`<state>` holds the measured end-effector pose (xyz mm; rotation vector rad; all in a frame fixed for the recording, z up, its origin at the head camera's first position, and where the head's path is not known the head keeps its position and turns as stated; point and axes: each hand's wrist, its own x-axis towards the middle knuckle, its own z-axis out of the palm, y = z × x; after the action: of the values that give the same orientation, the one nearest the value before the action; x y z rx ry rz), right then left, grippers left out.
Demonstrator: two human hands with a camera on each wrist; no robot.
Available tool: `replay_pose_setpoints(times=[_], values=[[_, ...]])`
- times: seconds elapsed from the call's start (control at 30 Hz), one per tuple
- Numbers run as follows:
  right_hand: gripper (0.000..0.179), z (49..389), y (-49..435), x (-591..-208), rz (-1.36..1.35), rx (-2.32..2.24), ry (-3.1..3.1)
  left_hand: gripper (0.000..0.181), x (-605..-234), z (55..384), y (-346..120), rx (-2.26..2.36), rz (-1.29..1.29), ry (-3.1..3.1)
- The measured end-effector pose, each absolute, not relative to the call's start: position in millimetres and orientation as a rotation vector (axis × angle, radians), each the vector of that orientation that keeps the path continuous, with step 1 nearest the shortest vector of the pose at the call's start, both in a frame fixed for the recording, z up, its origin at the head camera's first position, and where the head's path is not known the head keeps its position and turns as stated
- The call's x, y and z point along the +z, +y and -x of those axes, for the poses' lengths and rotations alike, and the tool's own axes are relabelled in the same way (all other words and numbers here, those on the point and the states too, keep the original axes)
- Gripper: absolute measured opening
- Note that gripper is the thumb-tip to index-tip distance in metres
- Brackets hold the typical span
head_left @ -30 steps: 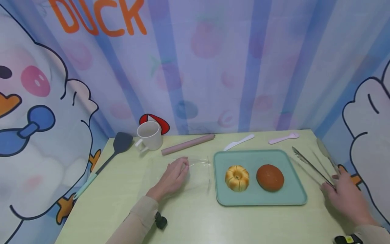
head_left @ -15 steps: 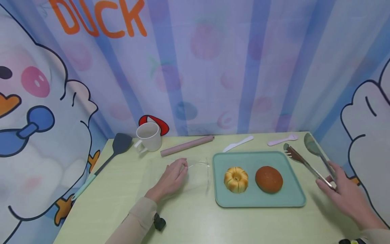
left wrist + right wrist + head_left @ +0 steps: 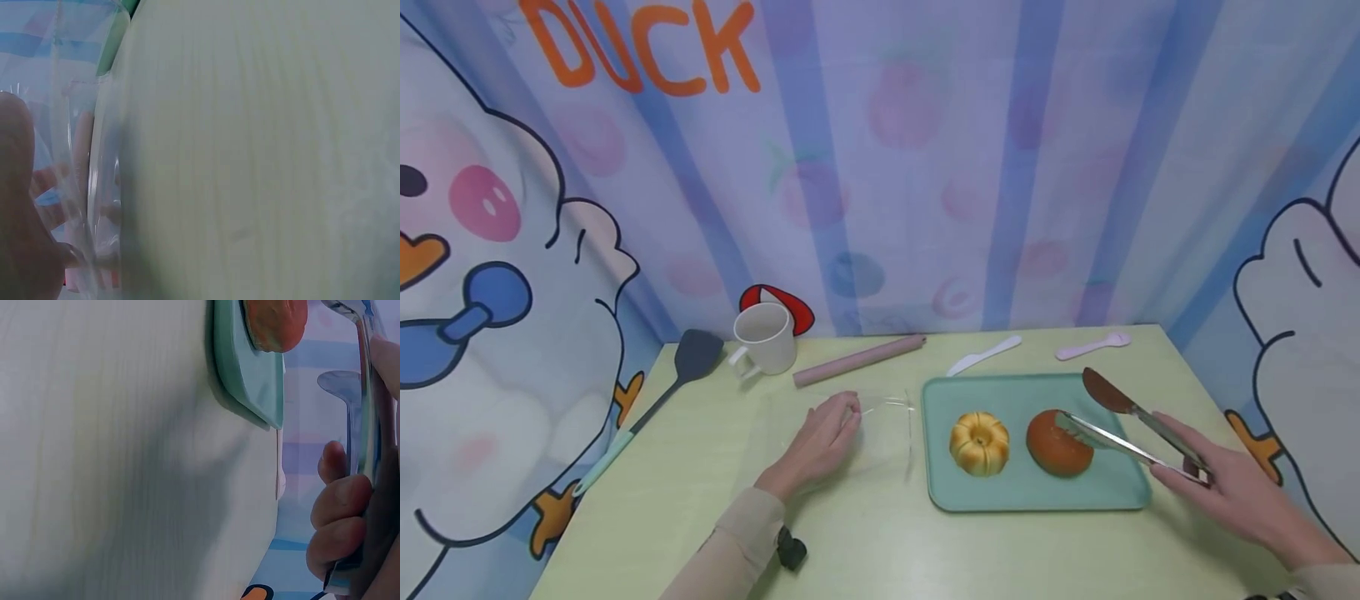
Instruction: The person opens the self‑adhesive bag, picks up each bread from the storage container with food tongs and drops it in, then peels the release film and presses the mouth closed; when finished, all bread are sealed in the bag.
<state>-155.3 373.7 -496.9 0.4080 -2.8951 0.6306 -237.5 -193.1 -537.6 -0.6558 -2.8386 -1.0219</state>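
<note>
My right hand (image 3: 1232, 492) grips metal serving tongs (image 3: 1157, 433) by the handles, fingers wrapped round them in the right wrist view. The arms are spread; one tip overlaps the round brown bun (image 3: 1051, 450), the other is raised behind it. The bun sits on the right of a green tray (image 3: 1022, 498), beside a golden fluted bread (image 3: 980, 444). My left hand (image 3: 820, 437) holds a clear plastic bag (image 3: 887, 433) left of the tray. In the left wrist view, the transparent film (image 3: 103, 144) runs between thumb and fingers.
Behind the bag lies a pinkish rolling stick (image 3: 859, 360), with a white mug (image 3: 765, 337) to its left. A dark-headed spatula (image 3: 700, 354) rests at the left edge. A white plastic knife (image 3: 985, 355) and a lilac spoon-like utensil (image 3: 1093, 346) lie behind the tray.
The right hand has brought the tongs up and left from the table's right edge to over the brown bun, their arms spread wider. The left hand keeps its place at the bag.
</note>
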Motion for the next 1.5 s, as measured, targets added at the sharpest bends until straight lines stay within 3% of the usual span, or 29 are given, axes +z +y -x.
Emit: replay_pose_setpoints(times=[0.47, 1.5], values=[[0.067, 150, 367, -508, -0.558, 0.776, -2.969, 0.019, -536, 235, -192, -1.052, 0.668, -2.811], [0.062, 156, 364, -502, -0.417, 0.620, -3.065, 0.017, -537, 235, -192, -1.019, 0.668, -2.787]])
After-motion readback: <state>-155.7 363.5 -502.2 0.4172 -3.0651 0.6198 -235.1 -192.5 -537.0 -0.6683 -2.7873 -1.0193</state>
